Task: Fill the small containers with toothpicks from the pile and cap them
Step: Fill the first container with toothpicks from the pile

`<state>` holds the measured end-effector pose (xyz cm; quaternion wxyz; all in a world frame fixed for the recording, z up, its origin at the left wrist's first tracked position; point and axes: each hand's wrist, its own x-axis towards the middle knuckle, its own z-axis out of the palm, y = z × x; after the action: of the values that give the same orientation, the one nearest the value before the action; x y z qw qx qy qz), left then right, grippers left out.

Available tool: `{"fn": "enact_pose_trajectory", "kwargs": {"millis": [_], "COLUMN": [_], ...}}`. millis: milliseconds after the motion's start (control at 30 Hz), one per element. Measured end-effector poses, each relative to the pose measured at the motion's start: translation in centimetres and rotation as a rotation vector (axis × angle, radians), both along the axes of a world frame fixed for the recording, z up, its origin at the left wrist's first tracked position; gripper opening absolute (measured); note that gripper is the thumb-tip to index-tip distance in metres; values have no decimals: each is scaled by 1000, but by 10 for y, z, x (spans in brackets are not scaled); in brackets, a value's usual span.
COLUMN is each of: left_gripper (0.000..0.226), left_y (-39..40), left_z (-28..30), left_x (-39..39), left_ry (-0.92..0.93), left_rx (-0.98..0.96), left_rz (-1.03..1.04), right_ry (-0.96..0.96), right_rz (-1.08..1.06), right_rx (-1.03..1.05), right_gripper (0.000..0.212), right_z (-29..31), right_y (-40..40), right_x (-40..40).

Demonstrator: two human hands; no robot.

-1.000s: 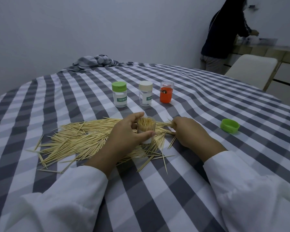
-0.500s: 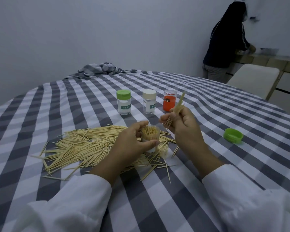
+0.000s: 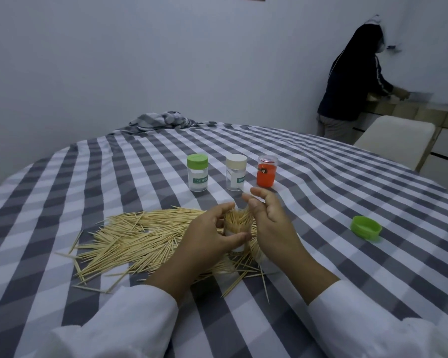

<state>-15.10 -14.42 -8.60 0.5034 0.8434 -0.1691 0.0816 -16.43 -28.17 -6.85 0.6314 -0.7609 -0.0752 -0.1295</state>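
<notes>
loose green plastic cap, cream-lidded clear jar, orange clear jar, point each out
loose green plastic cap (image 3: 366,227), head view, on its top face
cream-lidded clear jar (image 3: 236,172), head view, on its side wall
orange clear jar (image 3: 266,174), head view, on its orange body

Dim, bluish, even light; soft shadows, wide-angle bending at the edges.

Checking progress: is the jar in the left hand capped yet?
No, the jar is open, toothpicks showing, and a green cap lies apart on the tablecloth.
</notes>
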Motion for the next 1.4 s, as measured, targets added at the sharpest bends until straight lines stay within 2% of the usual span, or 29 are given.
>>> {"fn": "enact_pose_trajectory", "kwargs": {"millis": [167, 300, 467, 533, 767, 867, 933, 1100, 1267, 1400], "left_gripper": [74, 69, 60, 58, 64, 72, 74, 69, 74, 75], "left_y": [0, 0, 1, 0, 0, 0, 0, 0, 0, 0], "left_z": [-1, -3, -3, -4, -3, -4, -3, -2, -2, -1], "left_x": [1, 2, 2, 1, 1, 2, 1, 0, 1, 0], "left_ry": [-7, -17, -27, -29, -18, -4, 7, -5, 15, 31], "left_rx": [-7, -22, -34, -40, -27, -4, -7, -15, -14, -13], "left_rz": [-3, -12, -12, -9, -13, -7, -11, -10, -13, -19], "right_ry": [-155, -150, -170, -144, -143, -79, -71, -133, -177, -148], "right_rz": [-113, -100, -130, -157, -217, -265, -218, -164, -166, -219], "right_rx": [-73, -204, -571, -619, -537, -377, -284, -378, -249, -315], "right_gripper": [22, 30, 47, 43, 29, 21, 28, 24, 23, 30], "right_z": [-2, -11, -7, -6, -8, -11, -10, -13, -6, -13], "right_y": [0, 2, 6, 4, -4, -8, -8, -3, -5, -12], "right_x": [-2, 1, 2, 3, 7, 10, 8, 7, 1, 9]}}
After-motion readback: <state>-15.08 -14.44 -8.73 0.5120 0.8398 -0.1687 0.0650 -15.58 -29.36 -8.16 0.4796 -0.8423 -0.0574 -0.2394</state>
